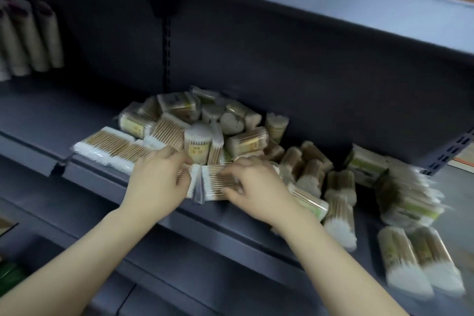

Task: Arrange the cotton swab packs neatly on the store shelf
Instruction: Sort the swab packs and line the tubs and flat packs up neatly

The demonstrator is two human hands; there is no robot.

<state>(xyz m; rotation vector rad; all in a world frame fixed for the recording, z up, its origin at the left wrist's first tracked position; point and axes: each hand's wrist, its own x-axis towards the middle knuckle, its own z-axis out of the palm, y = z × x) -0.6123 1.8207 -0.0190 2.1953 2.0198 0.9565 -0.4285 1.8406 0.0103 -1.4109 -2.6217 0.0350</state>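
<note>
Both hands are at the near edge of the shelf [77, 113], squaring up flat packs of swabs. The left hand [156, 182] has fingers curled over the left flat pack [188, 174], mostly hidden under it; the right hand [256, 187] has curled fingers on top of the right flat pack [218, 179]. The two packs meet cotton end to cotton end. To do this step well, I'd judge: slide, don't lift, keep the sticks parallel to the two flat packs [110, 147] already lying at left, line the near edges up with the shelf lip, and avoid nudging the pile [205, 120] behind, which looks loose and could topple forward. The swab packs are clear plastic, with wooden sticks and white cotton tips; some are flat, others are round bundles or tubs with yellowish labels. Most sit jumbled mid-shelf, and more lie scattered at right [341, 200], a few near the front edge. Far left stand some pale tubes [28, 36], blurred.
</note>
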